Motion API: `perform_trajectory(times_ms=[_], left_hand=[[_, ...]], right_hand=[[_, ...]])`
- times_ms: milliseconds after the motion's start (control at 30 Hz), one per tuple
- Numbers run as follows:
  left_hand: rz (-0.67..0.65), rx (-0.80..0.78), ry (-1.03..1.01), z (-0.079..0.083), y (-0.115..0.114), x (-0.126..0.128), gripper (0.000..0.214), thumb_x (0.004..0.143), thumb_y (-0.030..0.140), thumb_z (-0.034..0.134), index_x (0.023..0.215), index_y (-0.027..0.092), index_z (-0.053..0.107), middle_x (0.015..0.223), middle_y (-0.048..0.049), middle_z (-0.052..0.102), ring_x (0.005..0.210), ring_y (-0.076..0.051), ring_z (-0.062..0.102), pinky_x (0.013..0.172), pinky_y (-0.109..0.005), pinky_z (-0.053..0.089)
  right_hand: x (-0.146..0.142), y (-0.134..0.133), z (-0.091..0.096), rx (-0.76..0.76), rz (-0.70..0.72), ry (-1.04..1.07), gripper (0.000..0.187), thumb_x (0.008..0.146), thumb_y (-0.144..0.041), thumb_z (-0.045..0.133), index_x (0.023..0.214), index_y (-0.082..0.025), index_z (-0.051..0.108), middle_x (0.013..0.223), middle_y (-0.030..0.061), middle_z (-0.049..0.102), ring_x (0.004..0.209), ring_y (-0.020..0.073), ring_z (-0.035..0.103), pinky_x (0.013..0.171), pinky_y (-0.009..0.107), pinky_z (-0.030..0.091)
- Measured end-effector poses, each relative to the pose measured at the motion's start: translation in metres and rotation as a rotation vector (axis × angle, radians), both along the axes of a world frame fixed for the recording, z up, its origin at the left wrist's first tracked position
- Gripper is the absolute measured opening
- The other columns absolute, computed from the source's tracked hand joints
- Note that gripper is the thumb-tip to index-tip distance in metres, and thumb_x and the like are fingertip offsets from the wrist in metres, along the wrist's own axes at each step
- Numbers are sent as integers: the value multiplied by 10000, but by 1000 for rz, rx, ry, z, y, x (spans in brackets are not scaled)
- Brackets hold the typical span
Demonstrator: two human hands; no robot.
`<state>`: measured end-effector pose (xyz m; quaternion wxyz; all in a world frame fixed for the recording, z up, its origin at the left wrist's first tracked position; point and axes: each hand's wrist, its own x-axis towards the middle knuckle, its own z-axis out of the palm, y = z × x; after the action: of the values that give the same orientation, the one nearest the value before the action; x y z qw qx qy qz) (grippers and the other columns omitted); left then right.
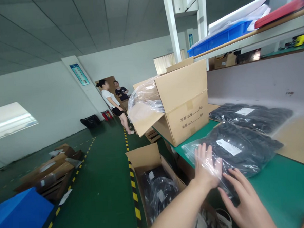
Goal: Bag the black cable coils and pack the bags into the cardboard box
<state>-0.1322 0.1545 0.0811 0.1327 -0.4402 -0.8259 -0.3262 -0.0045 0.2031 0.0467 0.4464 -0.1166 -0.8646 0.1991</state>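
A clear plastic bag of dark, bundled goods (248,158) with a white label (229,147) lies on the green-topped table (296,188). My left hand (207,167) rests on the bag's near left end, its fingers stretched out over the film. At the bag's front edge, my right hand (247,199) has its fingers apart, with a dark corner of the bag between thumb and fingers. Behind lies a second bag of dark goods (271,116), also labelled. What exactly the bags contain cannot be made out.
An open cardboard carton (187,105) with a plastic liner stands on the table's far end. Below on the left, another open carton (144,155) holds bagged dark goods. A shelf with a blue tray (219,39) hangs above. Two people (111,99) stand farther off.
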Motion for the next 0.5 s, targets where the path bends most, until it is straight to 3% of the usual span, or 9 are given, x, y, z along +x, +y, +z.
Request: perform_trajectory(times_ms=[100,233,500], left_hand=[[11,11,14,-1,-1,-1,545,884,305,481,1354,28,464,1469,-225,384,1407,-344,270,1156,-566,246],[15,-10,118,-4,0,-3,528,876,291,477,1329,19,496,1442,-229,424,1383,-355,319,1148,-572,258],[-23,39,133,-7,-1,-5,526,889,370,477,1325,77,508,1390,-185,506,1344,-304,408,1141,-529,316]], right_hand=[[3,-1,2,51,-108,-9,473,890,-504,455,1178,-137,535,1287,200,482,1216,385,463,943,545,458],[6,-4,4,47,-187,-55,569,884,-572,420,1183,-104,546,1065,194,547,994,345,563,836,500,508],[5,-2,2,165,-158,-87,523,890,-525,409,1164,-96,529,1260,221,545,1198,389,496,939,525,456]])
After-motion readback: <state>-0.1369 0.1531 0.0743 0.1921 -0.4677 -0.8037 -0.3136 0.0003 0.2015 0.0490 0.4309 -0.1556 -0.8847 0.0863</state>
